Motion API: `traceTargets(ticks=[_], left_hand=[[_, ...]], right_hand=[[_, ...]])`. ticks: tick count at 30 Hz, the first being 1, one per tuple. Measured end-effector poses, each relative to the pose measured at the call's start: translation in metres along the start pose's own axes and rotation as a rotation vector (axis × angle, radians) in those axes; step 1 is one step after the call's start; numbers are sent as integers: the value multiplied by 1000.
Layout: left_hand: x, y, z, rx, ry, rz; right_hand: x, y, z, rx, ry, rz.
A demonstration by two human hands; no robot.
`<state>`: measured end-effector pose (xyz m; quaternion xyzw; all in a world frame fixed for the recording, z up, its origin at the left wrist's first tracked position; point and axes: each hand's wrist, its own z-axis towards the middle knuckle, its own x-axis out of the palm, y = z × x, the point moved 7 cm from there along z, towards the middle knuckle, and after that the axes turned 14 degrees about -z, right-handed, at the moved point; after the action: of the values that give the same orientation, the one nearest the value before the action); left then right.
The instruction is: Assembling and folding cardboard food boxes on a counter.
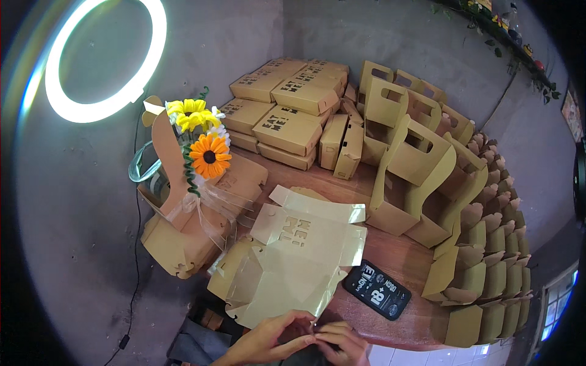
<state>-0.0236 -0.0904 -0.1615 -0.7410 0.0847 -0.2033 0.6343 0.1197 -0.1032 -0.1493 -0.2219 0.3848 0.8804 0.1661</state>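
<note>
A partly unfolded brown cardboard box lies at the near edge of the wooden table, its side flaps spread and dark print on one panel. At its nearest corner my left hand has thumb and fingers pinched together on the cardboard edge. My right hand meets it there from the right, fingers curled in. Its fingertips press at the same corner, and the hands partly hide what lies between them. Other flat cardboard shows underneath the box on the left.
Right of the box lies a dark phone. Folded boxes are stacked at the back. Handled cardboard carriers and rows of small open boxes fill the right. Pipe-cleaner flowers stand left, near a lit ring lamp.
</note>
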Motion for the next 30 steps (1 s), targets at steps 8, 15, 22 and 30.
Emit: traceTargets(ticks=[8, 15, 22, 30], left_hand=[[5, 8, 20, -86, 9, 191], [-8, 31, 14, -107, -203, -101], [-4, 1, 14, 145, -47, 324], [-11, 1, 6, 14, -261, -66]], right_hand=[[3, -29, 1, 10, 170, 34], [-1, -33, 5, -35, 255, -17], [4, -24, -2, 46, 200, -28], [6, -14, 13, -65, 194, 32]])
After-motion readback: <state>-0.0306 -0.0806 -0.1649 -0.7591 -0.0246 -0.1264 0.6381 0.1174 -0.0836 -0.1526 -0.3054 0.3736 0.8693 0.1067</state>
